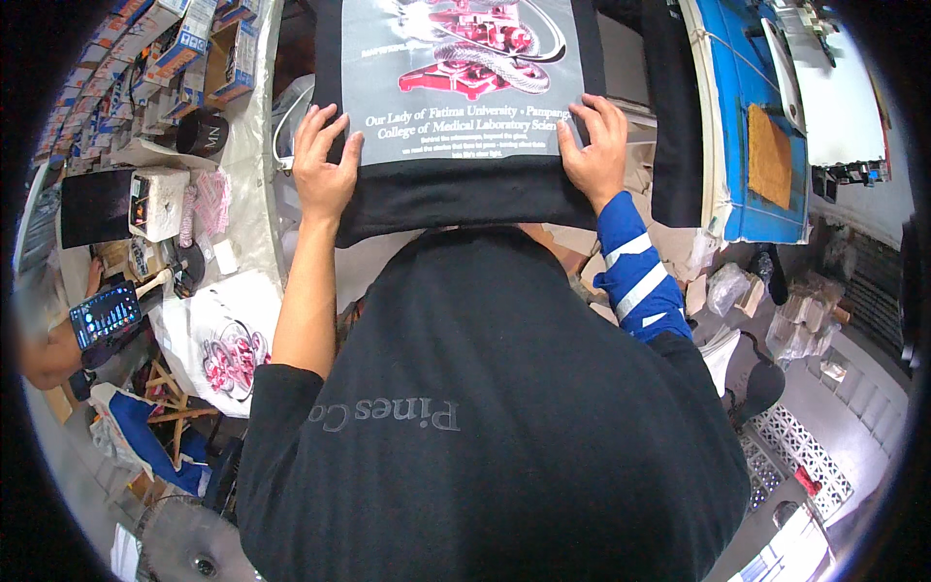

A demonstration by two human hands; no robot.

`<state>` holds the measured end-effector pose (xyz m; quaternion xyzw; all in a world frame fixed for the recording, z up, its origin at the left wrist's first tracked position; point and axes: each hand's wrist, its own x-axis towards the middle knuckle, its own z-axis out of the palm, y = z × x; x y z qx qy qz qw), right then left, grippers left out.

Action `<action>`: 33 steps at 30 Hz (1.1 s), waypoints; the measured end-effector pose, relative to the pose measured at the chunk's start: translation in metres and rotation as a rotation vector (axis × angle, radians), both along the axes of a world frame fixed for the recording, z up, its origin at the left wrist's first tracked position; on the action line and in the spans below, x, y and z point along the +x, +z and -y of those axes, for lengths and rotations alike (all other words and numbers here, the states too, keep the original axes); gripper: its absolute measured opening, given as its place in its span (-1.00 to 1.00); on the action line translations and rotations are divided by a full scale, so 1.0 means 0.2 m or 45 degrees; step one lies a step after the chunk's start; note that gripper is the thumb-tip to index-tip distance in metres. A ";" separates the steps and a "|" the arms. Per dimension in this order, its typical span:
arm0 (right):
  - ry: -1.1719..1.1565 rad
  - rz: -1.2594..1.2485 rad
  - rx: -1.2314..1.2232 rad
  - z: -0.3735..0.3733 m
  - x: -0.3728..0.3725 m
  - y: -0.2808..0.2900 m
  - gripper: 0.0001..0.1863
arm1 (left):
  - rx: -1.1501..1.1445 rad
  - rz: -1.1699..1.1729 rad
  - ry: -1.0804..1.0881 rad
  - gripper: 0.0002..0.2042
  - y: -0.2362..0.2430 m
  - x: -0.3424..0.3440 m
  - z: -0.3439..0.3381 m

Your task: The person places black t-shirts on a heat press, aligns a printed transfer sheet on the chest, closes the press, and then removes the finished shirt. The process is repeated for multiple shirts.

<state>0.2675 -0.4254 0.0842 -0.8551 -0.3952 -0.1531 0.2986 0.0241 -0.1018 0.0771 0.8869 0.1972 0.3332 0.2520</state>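
Note:
A black garment (456,197), likely a T-shirt, lies stretched flat in front of me. On it sits a grey rectangular print (388,82) with a pink and red microscope picture and pale lettering below. My left hand (328,165) rests at the print's lower left corner, fingers spread and laid on the cloth. At the lower right corner my right hand (594,155) lies the same way, thumb and fingers apart, its fingertips along the print's edge. A blue sleeve with pale stripes covers my right forearm; the left forearm is bare. Whatever supports the garment is hidden beneath it.
To the left, a covered table (254,194) bears several small boxes (181,48) and a black mug (202,133). Another person's arm is beside a phone (105,315) there, near a white printed cloth (218,335). A blue-topped surface (766,218) stands right.

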 end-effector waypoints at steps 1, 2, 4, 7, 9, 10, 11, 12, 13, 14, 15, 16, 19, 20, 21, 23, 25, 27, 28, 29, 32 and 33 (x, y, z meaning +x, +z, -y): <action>-0.003 -0.008 -0.019 0.00 0.00 0.00 -0.66 | 0.002 0.002 -0.003 -0.70 -0.01 -0.01 0.00; -0.006 -0.005 -0.005 0.00 0.00 0.00 -0.67 | 0.004 0.003 -0.006 -0.70 -0.01 0.00 0.00; -0.015 -0.006 -0.007 0.00 0.00 0.00 -0.67 | 0.019 0.006 -0.012 -0.69 -0.02 0.00 -0.01; -0.010 0.004 0.027 -0.01 0.00 0.01 -0.67 | 0.042 0.004 -0.015 -0.70 -0.01 0.01 -0.01; -0.016 -0.009 0.007 -0.02 -0.01 0.02 -0.66 | 0.034 0.005 -0.004 -0.70 0.00 0.01 0.00; -0.028 -0.029 0.004 -0.01 -0.01 0.02 -0.66 | 0.043 0.001 -0.003 -0.71 0.01 0.01 0.00; -0.023 -0.023 0.007 -0.01 -0.01 0.02 -0.67 | 0.047 0.010 -0.001 -0.71 0.01 0.00 0.01; -0.029 -0.034 0.007 0.00 -0.01 0.02 -0.69 | 0.037 -0.023 0.009 -0.72 0.02 0.00 0.01; -0.019 -0.036 -0.025 0.00 0.01 0.01 -0.70 | 0.071 -0.038 -0.006 -0.71 0.02 0.01 -0.01; -0.036 -0.070 -0.008 0.01 0.04 0.00 -0.72 | 0.091 -0.093 -0.012 -0.71 0.02 0.02 -0.04; -0.032 -0.095 -0.019 0.02 0.08 -0.01 -0.74 | 0.148 -0.091 -0.029 -0.70 0.02 0.04 -0.07; 0.003 -0.072 -0.008 0.03 0.13 -0.03 -0.76 | 0.004 -0.145 -0.003 -0.70 0.01 0.05 -0.12; -0.484 -0.519 0.245 0.06 0.31 -0.10 -0.69 | -0.671 -0.034 0.283 -0.65 -0.03 0.17 -0.33; -0.681 -1.136 0.380 0.06 0.38 -0.12 -0.55 | -0.975 -0.061 0.345 -0.60 -0.04 0.21 -0.42; -0.608 -1.707 0.533 0.11 0.42 -0.12 -0.49 | -1.419 -0.244 0.288 -0.59 -0.05 0.18 -0.48; -0.498 -2.202 0.535 0.16 0.48 -0.14 -0.47 | -1.924 -0.549 0.216 -0.59 -0.08 0.15 -0.54; -0.491 -2.047 0.255 0.23 0.48 -0.12 -0.52 | -1.878 -0.433 0.085 -0.67 -0.09 0.06 -0.56; -0.338 -2.073 0.543 0.28 0.46 -0.09 -0.66 | -1.905 -0.323 0.019 -0.71 -0.08 -0.04 -0.55; -0.263 -2.100 0.619 0.30 0.45 -0.07 -0.71 | -1.937 -0.253 -0.012 -0.71 -0.07 -0.09 -0.54; -0.252 -2.057 0.713 0.31 0.45 -0.05 -0.74 | -1.975 -0.154 -0.124 -0.70 -0.05 -0.12 -0.54; -0.232 -2.000 0.807 0.35 0.44 -0.01 -0.66 | -1.879 -0.140 -0.078 -0.56 -0.01 -0.20 -0.55; -0.292 -1.915 0.697 0.36 0.44 0.00 -0.56 | -1.865 -0.175 -0.030 -0.51 -0.01 -0.21 -0.56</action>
